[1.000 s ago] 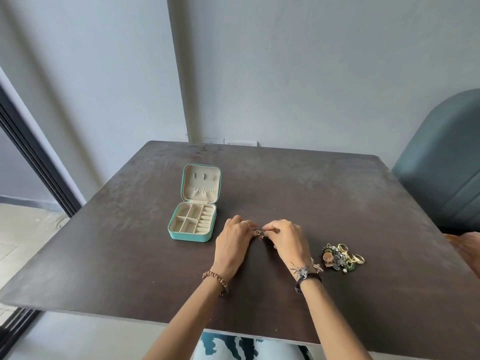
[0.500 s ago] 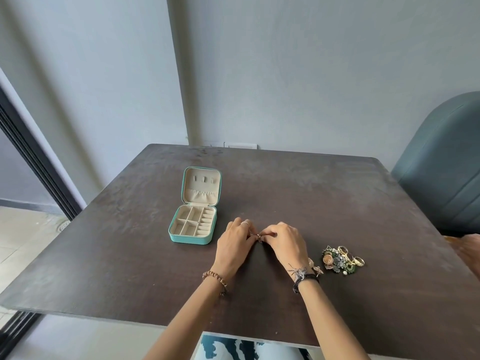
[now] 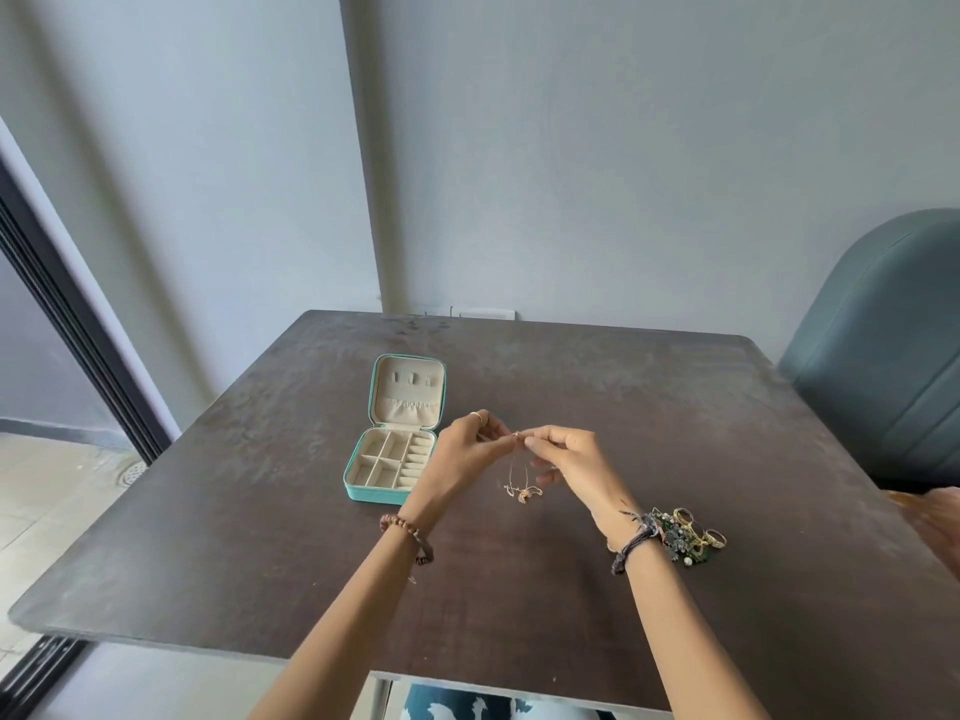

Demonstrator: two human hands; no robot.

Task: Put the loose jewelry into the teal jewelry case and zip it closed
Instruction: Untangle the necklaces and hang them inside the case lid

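Where hands lay low before, necklace (image 3: 522, 480) now aloft between both.

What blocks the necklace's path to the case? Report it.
Nothing visible. Both hands, left and right, pinch the necklace just right of the open case; only the left hand lies between.

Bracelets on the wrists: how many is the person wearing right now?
2. A brown beaded bracelet sits on the left wrist, and a dark braided bracelet on the right wrist, next to the jewelry pile on the table. Any others in that pile can't be told apart.
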